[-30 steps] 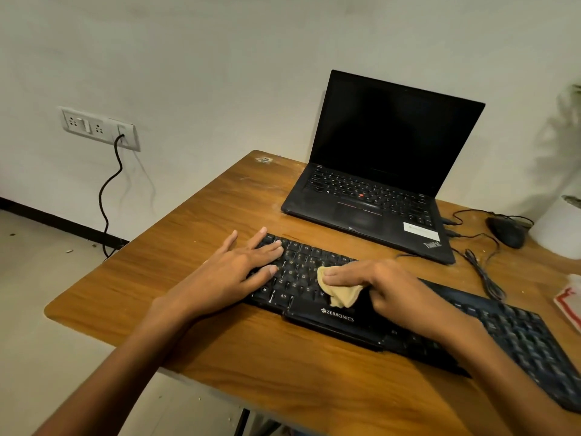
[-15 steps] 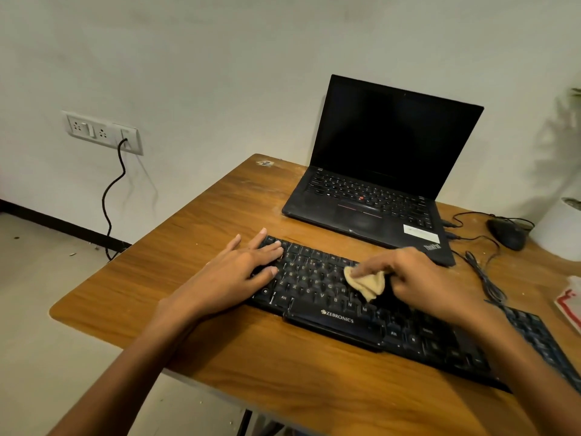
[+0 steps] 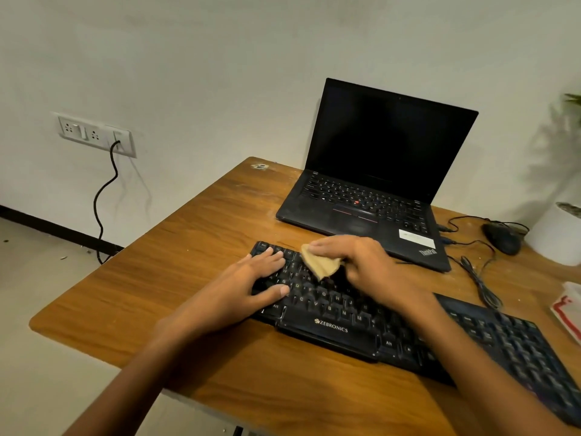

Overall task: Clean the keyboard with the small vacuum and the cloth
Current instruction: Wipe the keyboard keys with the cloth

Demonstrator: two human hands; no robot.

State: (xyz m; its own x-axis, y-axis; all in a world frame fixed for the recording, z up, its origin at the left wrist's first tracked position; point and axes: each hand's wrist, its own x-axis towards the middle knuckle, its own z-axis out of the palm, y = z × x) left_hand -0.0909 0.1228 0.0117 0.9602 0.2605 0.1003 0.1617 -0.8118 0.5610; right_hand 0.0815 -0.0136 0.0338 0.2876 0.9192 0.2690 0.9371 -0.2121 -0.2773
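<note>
A black Zebronics keyboard [image 3: 345,328] lies slantwise across the wooden desk. My left hand [image 3: 248,284] rests flat on its left end with straight fingers. My right hand [image 3: 361,265] grips a small tan cloth [image 3: 320,262] and holds it against the upper rows of keys, close to the left hand's fingertips. No small vacuum is in view.
An open black laptop [image 3: 371,184] with a dark screen stands behind the keyboard. A black mouse [image 3: 501,237] and its cables lie at the right, beside a white plant pot [image 3: 556,234]. A red and white item [image 3: 569,306] sits at the right edge. The desk's left edge [image 3: 125,256] is near.
My right hand carried the cloth from the keyboard's front edge up and left across the keys to the upper rows. My left hand stayed where it was.
</note>
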